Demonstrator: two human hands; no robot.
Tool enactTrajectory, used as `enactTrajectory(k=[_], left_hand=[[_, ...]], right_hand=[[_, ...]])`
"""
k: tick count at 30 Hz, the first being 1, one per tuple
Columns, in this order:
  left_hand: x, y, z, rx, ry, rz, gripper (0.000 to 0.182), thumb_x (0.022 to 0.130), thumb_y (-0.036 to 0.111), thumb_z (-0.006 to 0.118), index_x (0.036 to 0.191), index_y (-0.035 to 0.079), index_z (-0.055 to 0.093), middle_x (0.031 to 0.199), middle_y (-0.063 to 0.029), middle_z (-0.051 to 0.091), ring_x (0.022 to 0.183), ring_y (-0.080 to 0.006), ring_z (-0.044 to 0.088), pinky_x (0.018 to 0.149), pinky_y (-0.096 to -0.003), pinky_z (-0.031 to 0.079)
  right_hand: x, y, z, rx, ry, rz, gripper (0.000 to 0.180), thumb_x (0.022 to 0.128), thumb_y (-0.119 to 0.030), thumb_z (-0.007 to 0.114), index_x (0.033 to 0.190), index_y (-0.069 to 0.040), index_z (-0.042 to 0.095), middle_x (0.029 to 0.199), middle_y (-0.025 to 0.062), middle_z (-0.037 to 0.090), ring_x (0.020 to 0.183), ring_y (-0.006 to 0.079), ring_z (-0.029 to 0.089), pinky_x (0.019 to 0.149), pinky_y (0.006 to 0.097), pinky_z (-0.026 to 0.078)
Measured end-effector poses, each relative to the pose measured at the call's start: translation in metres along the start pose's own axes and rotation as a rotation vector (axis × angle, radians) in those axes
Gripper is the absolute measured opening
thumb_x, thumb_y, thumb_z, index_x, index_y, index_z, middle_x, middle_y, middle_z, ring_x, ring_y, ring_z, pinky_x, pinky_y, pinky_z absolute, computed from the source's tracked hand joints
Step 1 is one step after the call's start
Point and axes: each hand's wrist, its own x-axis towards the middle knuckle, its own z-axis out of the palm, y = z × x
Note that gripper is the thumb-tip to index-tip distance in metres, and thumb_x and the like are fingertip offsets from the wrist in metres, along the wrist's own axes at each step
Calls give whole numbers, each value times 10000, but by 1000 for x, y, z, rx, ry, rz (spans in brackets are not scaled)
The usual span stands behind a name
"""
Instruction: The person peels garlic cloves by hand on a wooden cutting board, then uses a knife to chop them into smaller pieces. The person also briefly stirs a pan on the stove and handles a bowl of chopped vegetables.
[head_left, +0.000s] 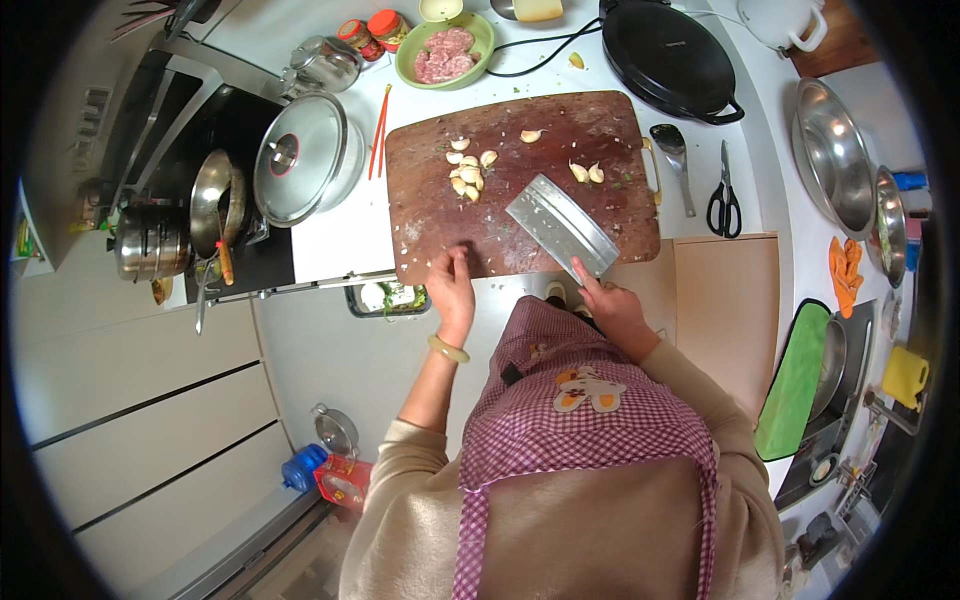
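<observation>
A metal cleaver (559, 225) lies flat over the lower right part of a dark wooden cutting board (502, 221), its handle in my right hand (615, 307). At the board's front left edge is my left hand (451, 289), with its fingers bent; whether a small piece is between the fingertips cannot be told. A cluster of garlic cloves (469, 174) rests on the board's left half. One more clove (531, 136) sits near the top middle, and a few others (585, 173) are to the right. Small pale scraps are scattered over the wood.
Behind the board stands a green bowl (484, 64) of minced meat. Red chopsticks (379, 135) and a lidded pot (300, 161) are at left, beside the stove. On the right are a black electric pan (667, 56), a slotted spoon (677, 169) and scissors (724, 195).
</observation>
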Motion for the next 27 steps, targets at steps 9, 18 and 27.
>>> enactTrajectory(k=[9,18,27], left_hand=[[8,10,7,-19,33,-19,150,938,98,647,1041,2,700,983,-163,721,881,-291,683,821,-382,527],[101,56,30,251,-19,282,238,854,148,712,1085,95,690,1051,-117,658,985,-331,622,839,-435,519],[163,48,74,427,-148,741,160,818,181,744,889,55,674,846,-124,668,926,-329,584,842,-452,434]], right_hand=[[19,3,-20,753,-118,187,555,1053,-244,511,1583,-252,347,657,98,569,472,202,535,462,352,442],[25,-1,-53,1429,-583,576,616,1078,-474,390,1605,-178,271,606,7,433,391,80,355,360,232,314],[51,-35,-60,1472,-189,633,624,1067,-494,421,1594,-175,316,599,-4,446,393,67,372,369,217,308]])
